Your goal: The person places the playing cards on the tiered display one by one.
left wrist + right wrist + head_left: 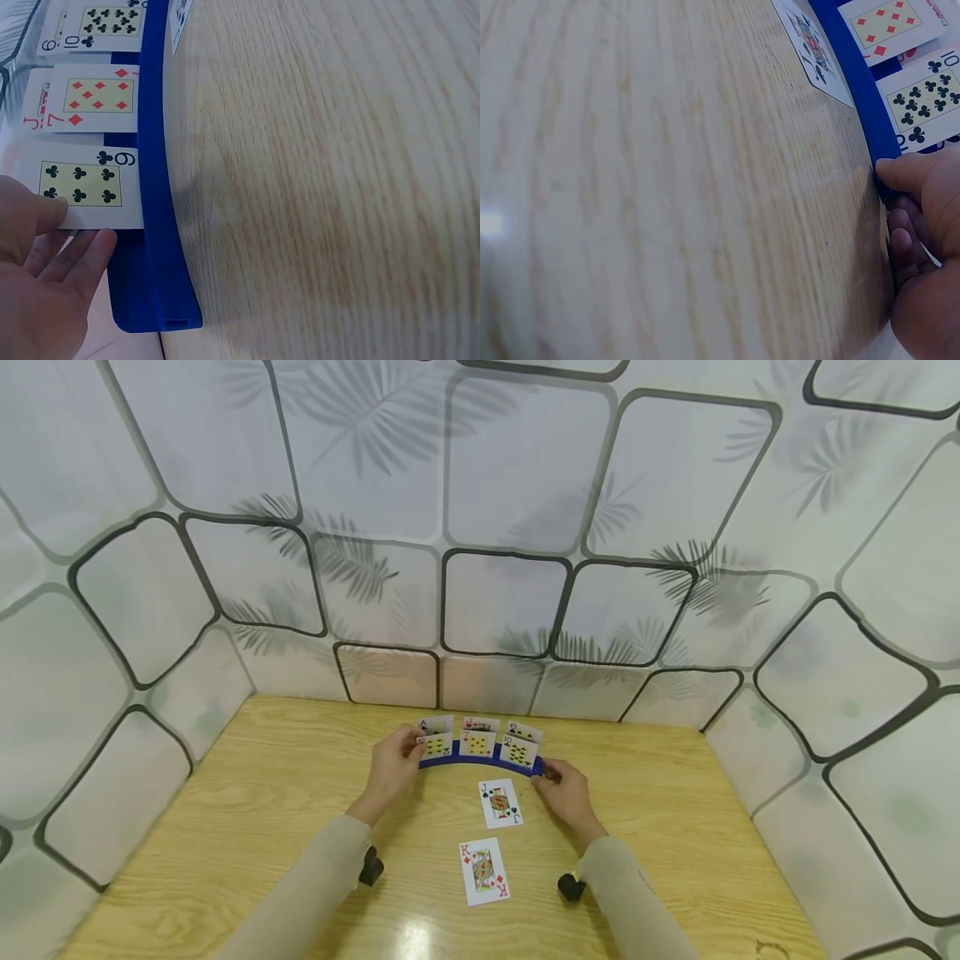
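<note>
A curved blue card holder (pixel 154 187) stands on the table with playing cards upright in two rows. My left hand (pixel 393 764) pinches the six of clubs (pixel 82 184) at the holder's left end, thumb on its face and fingers behind. An ace (pixel 435 724) stands behind that card. At the middle, the seven of diamonds (pixel 477 743) stands before a red jack (pixel 480 724). The ten of clubs (pixel 924 97) is at the right, with a black six (pixel 527 731) behind. My right hand (pixel 566 789) grips the holder's right end between thumb and fingers.
Two cards lie face up on the wooden table (pixel 262 827) between my forearms: a black jack (pixel 500 803) close to the holder and the king of diamonds (pixel 484 872) nearer me. Patterned cloth walls (pixel 495 602) rise at the back and both sides.
</note>
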The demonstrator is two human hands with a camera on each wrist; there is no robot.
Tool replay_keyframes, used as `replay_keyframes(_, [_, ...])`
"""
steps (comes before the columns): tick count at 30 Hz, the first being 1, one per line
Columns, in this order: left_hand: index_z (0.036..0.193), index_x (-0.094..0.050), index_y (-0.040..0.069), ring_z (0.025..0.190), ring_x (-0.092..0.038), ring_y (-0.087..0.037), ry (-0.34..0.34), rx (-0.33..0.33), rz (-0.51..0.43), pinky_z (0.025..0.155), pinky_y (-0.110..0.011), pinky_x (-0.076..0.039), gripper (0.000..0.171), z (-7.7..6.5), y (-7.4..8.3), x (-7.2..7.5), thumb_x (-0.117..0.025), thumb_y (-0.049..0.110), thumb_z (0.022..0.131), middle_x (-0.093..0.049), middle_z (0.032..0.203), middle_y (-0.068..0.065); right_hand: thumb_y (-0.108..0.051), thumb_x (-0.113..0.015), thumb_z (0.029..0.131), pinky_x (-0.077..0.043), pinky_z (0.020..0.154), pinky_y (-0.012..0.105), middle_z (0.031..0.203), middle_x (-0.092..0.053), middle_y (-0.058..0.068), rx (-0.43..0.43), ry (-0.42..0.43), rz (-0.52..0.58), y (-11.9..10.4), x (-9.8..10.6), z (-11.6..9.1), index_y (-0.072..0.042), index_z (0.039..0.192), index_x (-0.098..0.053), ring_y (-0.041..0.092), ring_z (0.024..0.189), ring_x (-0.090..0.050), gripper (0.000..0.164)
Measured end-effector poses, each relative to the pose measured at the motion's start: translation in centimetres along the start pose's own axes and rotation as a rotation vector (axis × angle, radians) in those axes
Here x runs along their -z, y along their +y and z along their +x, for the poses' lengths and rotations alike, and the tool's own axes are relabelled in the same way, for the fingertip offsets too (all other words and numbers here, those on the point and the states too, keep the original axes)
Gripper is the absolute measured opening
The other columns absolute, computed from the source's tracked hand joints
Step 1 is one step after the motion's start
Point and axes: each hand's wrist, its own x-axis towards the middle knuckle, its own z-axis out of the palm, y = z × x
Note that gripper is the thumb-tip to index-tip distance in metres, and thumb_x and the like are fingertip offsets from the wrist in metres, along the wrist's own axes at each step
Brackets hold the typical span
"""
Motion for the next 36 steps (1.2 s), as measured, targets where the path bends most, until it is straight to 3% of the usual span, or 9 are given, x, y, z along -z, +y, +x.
replay_keyframes(17, [0.109,-0.07,0.001,0.094,-0.077,-0.034,-0.018,0.0,0.025,0.079,-0.041,-0.066,0.013,0.33,-0.73,-0.57,-0.071,-0.003,0.097,-0.078,0.104,-0.022,-0.01,-0.076,0.095,-0.057,0.095,0.051,0.117,-0.072,0.023,0.009,0.003,-0.012,0.09,0.0,0.13,0.006,0.131,-0.069,0.034,0.107,-0.067,0.039])
replay_keyframes(36, [0.108,-0.069,0.001,0.094,-0.078,-0.036,-0.019,-0.027,0.053,0.079,-0.044,-0.066,0.013,0.19,-0.54,-0.73,-0.071,-0.003,0.096,-0.078,0.103,-0.023,-0.012,-0.074,0.096,-0.056,0.098,0.053,0.12,-0.071,0.022,-0.02,-0.006,-0.01,-0.06,-0.04,0.01,0.005,0.133,-0.068,0.034,0.11,-0.066,0.041])
